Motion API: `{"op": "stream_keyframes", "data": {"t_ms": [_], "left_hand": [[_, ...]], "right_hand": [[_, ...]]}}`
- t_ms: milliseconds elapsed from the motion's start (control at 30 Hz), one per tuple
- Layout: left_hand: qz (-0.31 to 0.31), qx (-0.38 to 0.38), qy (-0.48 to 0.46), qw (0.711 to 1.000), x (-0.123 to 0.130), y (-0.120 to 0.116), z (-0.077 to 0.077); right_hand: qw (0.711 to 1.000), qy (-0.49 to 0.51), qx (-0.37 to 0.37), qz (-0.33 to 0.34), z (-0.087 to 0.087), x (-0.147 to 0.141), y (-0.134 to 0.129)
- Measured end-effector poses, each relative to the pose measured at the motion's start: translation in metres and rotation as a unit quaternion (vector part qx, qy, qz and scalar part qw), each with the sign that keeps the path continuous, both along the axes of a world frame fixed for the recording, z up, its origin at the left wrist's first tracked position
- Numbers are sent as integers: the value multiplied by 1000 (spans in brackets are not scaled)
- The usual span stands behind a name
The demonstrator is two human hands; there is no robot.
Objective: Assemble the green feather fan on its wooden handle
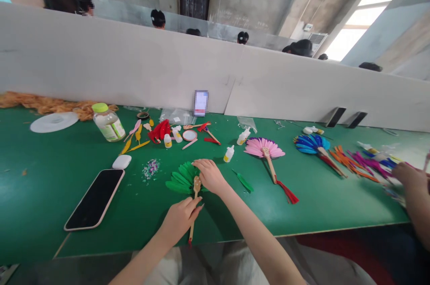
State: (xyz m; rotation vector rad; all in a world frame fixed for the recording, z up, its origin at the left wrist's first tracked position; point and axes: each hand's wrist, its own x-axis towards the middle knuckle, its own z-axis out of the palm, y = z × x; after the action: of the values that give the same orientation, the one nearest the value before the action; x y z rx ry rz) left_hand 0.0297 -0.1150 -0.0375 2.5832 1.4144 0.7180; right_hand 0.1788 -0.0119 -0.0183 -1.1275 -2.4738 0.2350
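A green feather fan [181, 179] looks light, crushable, best held by its likely stiff handle [191, 230], where the left hand [179, 218] clamps its fingers; whether the right hand's [210, 174] fingers grip, I cannot tell

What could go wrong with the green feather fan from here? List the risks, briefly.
The right hand, on the spread plumes, could bend or disarrange the green feather fan. A sideways move might sweep off the loose green feather, or tip the white squeeze bottle standing near that hand.
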Motion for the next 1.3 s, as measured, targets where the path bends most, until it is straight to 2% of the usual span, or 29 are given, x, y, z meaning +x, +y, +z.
{"op": "stream_keyframes", "data": {"t_ms": [100,333,533,733,800,1100,1300], "left_hand": [[2,0,2,1000,-1,0,-1],[3,-5,2,1000,-1,-2,-3],[1,-3,-4,1000,-1,-2,-1],[2,-14,-7,1000,0,-1,-1],[3,-18,-7,1000,0,-1,-1],[1,-26,-7,1000,-2,-1,-4],[0,-20,-7,1000,-1,-1,-4]], "right_hand": [[1000,-23,3,6,-2,0,0],[998,-46,19,-46,-2,2,2],[998,6,25,-63,3,0,2],[999,33,9,-4,-1,-5,-8],[1000,30,8,-3,-4,-8,-12],[993,82,14,-88,-1,2,-6],[993,80,-8,-84,-4,5,-1]]}}
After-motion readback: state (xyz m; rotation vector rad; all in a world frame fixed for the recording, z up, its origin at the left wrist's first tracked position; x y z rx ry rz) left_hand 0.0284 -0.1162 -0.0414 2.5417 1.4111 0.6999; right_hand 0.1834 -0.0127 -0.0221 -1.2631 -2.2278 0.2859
